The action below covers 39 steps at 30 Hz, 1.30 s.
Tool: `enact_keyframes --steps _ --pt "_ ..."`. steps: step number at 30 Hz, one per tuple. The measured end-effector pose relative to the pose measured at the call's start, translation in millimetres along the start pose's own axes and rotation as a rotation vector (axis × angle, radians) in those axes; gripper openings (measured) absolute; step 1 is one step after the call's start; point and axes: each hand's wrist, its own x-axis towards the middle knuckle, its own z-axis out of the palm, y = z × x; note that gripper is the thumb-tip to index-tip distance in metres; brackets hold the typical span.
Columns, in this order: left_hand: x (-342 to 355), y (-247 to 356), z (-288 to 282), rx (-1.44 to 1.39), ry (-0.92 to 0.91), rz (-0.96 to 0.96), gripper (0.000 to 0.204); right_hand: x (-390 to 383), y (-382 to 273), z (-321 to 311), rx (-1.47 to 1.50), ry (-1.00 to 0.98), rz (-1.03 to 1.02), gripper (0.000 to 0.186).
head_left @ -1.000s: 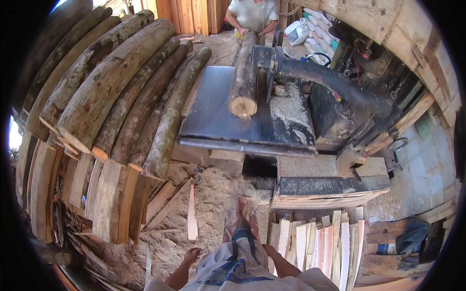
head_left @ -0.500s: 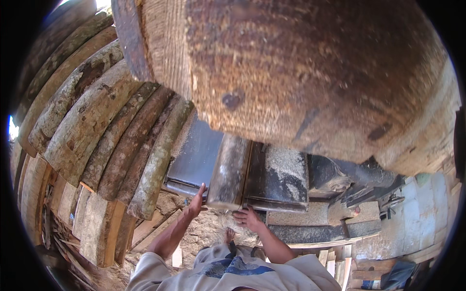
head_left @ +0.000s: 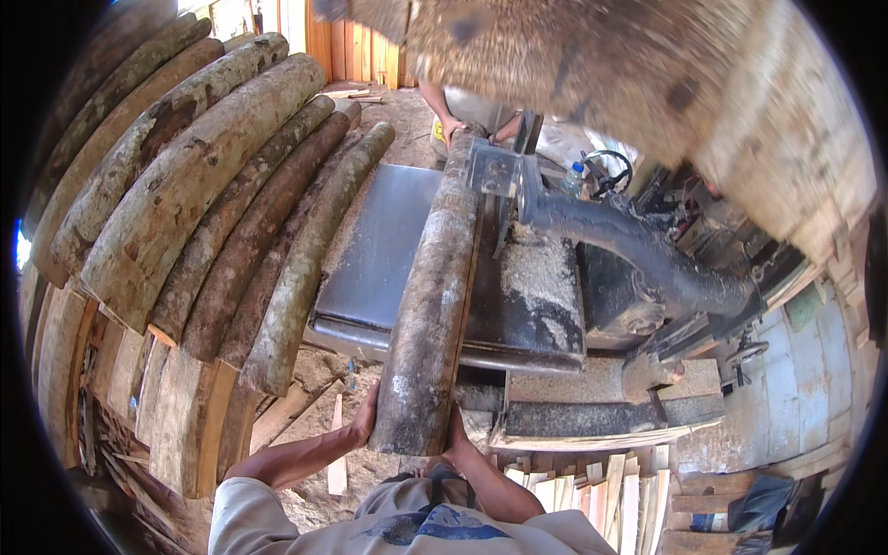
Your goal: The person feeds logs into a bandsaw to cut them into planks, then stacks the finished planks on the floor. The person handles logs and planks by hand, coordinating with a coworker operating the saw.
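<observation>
A bark-covered log [head_left: 421,314] with a sawn right side lies lengthwise across a dark metal saw table [head_left: 375,245], its near end jutting past the table's front edge. My left hand [head_left: 366,418] presses against the left side of that end, and my right hand [head_left: 455,437] grips its right side; the log partly hides the fingers of both. At the far end a co-worker's hand [head_left: 451,128] rests on the same log. Beside the log's far part stands the saw's guide arm [head_left: 601,222], a thick dark curved piece of metal.
Several bark-covered slabs [head_left: 213,185] are stacked along the left. A large timber beam [head_left: 592,55] hangs close overhead. Sawdust [head_left: 536,287] covers the table's right part. Thin wood strips [head_left: 620,495] stand at the lower right, beside a sawdust-covered ledge [head_left: 583,416].
The log has come toward me, past the table edge. Both my hands have moved from beside its end to hold its sides. The view has shifted, revealing the co-worker and guide arm.
</observation>
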Motion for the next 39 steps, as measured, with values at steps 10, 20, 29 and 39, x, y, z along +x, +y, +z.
enact_keyframes --steps 10,20,29,39 --pt "-80.9 -105.3 -41.3 -0.037 -0.133 0.104 0.075 -50.6 129.8 -73.8 -0.035 0.081 -0.033 0.063" --pt "-176.0 -215.1 -69.4 -0.178 -0.276 0.062 0.076 -154.3 245.0 -77.9 -0.088 0.15 -0.156 0.06" --pt "-269.6 -297.4 -99.7 -0.32 -0.529 -0.213 0.088 -226.9 345.9 -89.7 -0.103 0.092 -0.191 0.062" --pt "-267.3 -389.8 -70.8 -0.141 -0.447 -0.398 0.094 -323.8 363.0 -188.3 -0.053 0.439 -0.424 0.052"
